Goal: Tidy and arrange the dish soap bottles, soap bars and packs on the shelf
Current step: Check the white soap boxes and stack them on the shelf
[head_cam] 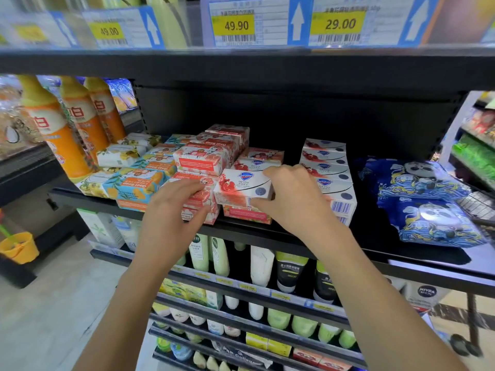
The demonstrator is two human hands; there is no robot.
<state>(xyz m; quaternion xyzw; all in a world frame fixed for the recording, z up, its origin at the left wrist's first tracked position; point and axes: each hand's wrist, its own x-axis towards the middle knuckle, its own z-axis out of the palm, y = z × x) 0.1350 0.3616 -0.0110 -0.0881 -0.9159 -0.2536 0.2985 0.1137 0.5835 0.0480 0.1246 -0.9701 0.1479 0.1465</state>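
**aisle7:** so which box have you got, and where on the shelf?

**me:** My right hand (292,194) has the white Detox box (242,187). Fingers are curled over its back top edge, thumb tucked under the front corner. It's near the front edge of the shelf (380,245), about the middle, sitting over a pink pack (246,215). Can't tell if it's resting on that or just lifted off tbh.

**aisle7:** and the other hand?

**me:** My left hand (176,202) is right beside it, pinching the red Goat Soap pack (199,195), fingers on top and thumb on the front face. That pack touches the Detox box's left side and tops a little stack at the front edge.

**aisle7:** rest of the shelf?

**me:** Orange dish soap bottles (61,135) stand upright at the left end. Yellow-flowered soap bars (120,153) are just beside them, then the orange Goat Soap packs (134,187). A tilted row of Detox boxes (329,172) is just right of my right hand, and blue panda packs (423,202) are piled at the right end.
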